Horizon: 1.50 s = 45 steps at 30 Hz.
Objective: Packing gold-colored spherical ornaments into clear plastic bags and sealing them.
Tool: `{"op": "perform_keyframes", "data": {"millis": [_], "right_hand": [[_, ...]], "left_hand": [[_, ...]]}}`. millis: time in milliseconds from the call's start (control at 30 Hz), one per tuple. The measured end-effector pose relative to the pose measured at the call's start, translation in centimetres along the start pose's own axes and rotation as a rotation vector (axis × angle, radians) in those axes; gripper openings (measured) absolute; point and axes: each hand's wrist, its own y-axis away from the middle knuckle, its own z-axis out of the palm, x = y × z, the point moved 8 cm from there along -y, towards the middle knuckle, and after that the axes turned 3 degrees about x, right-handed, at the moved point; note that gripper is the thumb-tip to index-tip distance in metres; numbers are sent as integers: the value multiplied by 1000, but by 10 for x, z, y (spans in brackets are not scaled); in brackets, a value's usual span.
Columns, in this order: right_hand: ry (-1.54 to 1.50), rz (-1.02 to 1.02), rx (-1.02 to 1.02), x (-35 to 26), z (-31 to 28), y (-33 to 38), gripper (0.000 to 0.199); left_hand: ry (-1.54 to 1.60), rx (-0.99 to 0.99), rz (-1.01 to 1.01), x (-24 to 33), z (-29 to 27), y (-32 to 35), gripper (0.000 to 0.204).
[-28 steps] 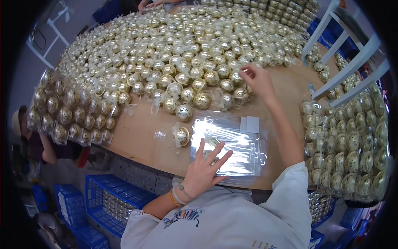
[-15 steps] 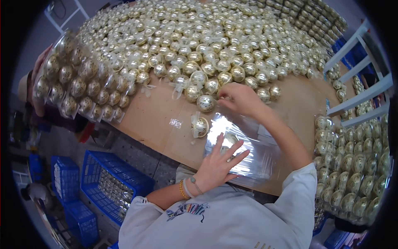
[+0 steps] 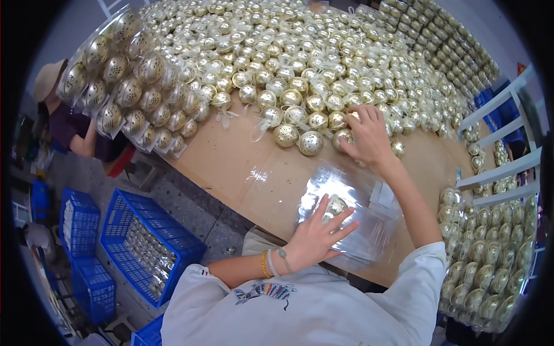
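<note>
My left hand (image 3: 318, 235) lies with fingers spread on a stack of clear plastic bags (image 3: 369, 230) at the table's near edge. Under its fingers a gold ball ornament (image 3: 336, 205) shows through the shiny film, partly covered. At the near edge of the heap, the thumb and fingers of my right hand (image 3: 369, 137) close round a patterned gold ball (image 3: 344, 138). Two more gold balls (image 3: 310, 143) sit just left of it, apart from my hand. Many balls have pale ribbons.
A big heap of gold balls (image 3: 277, 52) covers the far table (image 3: 231, 167). Packed ball trays stand at left (image 3: 127, 86) and right (image 3: 487, 259). Blue crates (image 3: 196, 245) are on the floor, lower left. White rails (image 3: 508, 167) rise at right; another person (image 3: 75, 127) is at far left.
My right hand has moved from beside the bags to a ball at the heap. The lone ball left of the bags no longer shows there. My left hand stays spread on the bags.
</note>
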Motion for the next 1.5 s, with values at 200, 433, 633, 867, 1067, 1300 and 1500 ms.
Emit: {"op": "perform_keyframes", "data": {"millis": [200,433,633,867,1067,1300,1500], "right_hand": [[164,-186,-247,-105,90,-34,38],[-48,33,-374,-87,77,-32,48],[-748,891,-127,62,-52,144,45],[-335,798,-5,54,-87,261,48],[-499,1143,-11,62,-76,272,60],[-127,1004,72,51,-122,286,56],[-206,1192,-84,-5,-145,268,61]], "left_hand": [[42,-70,-12,1,8,0,82],[14,-57,-9,1,1,-4,78],[-21,-37,28,0,2,-1,79],[-72,-172,111,-2,1,-14,76],[-15,-198,130,2,-7,-19,72],[-18,-170,121,6,-7,-21,74],[13,-187,117,3,-7,-18,75]]}}
